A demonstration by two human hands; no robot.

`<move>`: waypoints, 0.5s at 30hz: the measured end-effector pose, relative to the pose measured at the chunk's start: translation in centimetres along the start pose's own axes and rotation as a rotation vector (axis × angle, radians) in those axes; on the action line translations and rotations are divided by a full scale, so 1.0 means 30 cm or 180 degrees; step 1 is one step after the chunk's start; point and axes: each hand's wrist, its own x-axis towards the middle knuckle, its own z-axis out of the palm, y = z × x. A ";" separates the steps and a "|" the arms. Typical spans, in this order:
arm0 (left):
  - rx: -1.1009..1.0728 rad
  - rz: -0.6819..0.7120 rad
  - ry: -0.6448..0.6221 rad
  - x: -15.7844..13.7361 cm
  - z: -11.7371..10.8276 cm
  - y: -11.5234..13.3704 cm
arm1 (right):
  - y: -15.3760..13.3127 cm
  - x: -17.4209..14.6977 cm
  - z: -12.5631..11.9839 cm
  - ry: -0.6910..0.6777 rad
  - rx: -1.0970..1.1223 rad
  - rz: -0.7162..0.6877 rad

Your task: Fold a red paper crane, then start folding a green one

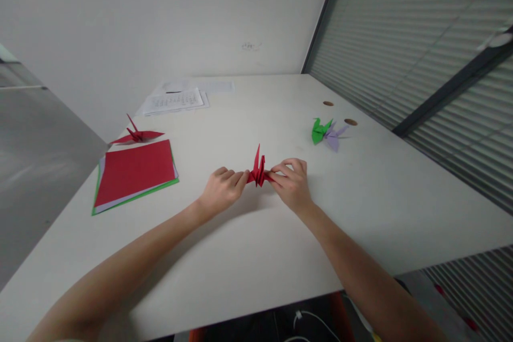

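A red origami crane [258, 172] is stretched between my two hands over the middle of the white table [224, 278]. My left hand [223, 188] pinches the wing on its left side, fingers curled over most of that wing. On the other side, my right hand [292, 183] grips the right wing between thumb and fingertips. The crane's pointed neck and tail stick up from the body. Both wing tips are hidden by my fingers.
A second red paper crane [138, 135] stands at the left, behind a stack of coloured paper [136, 171] with red on top. Written sheets [176, 100] lie at the back. Green [319, 131] and lilac [333, 136] cranes sit right, near cable holes [350, 122] and window blinds [409, 37].
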 end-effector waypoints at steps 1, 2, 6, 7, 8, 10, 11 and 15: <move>0.0039 0.0004 -0.0014 -0.001 -0.001 0.001 | 0.003 -0.001 0.001 0.0032 0.0003 -0.0010; 0.0085 0.0015 -0.0033 -0.003 -0.001 0.001 | 0.005 -0.002 0.002 0.0064 0.0004 -0.0024; 0.0152 0.0053 -0.0117 -0.009 0.002 -0.001 | 0.014 -0.005 0.002 0.0133 -0.0002 -0.0016; 0.0095 0.0022 -0.0133 -0.010 0.003 -0.001 | 0.015 -0.005 0.001 0.0125 -0.0001 0.0005; 0.0013 -0.0023 -0.0143 -0.010 0.003 -0.002 | 0.017 -0.005 0.000 0.0116 0.0003 0.0026; -0.0146 -0.0096 -0.0140 -0.008 0.002 0.000 | 0.018 -0.004 -0.001 0.0113 0.0031 0.0043; -0.0177 -0.0108 -0.0128 -0.006 0.002 0.003 | 0.018 -0.003 -0.002 0.0124 0.0051 0.0043; 0.0146 -0.0017 -0.0073 0.008 0.003 0.016 | 0.016 -0.001 0.000 0.0176 0.0112 -0.0016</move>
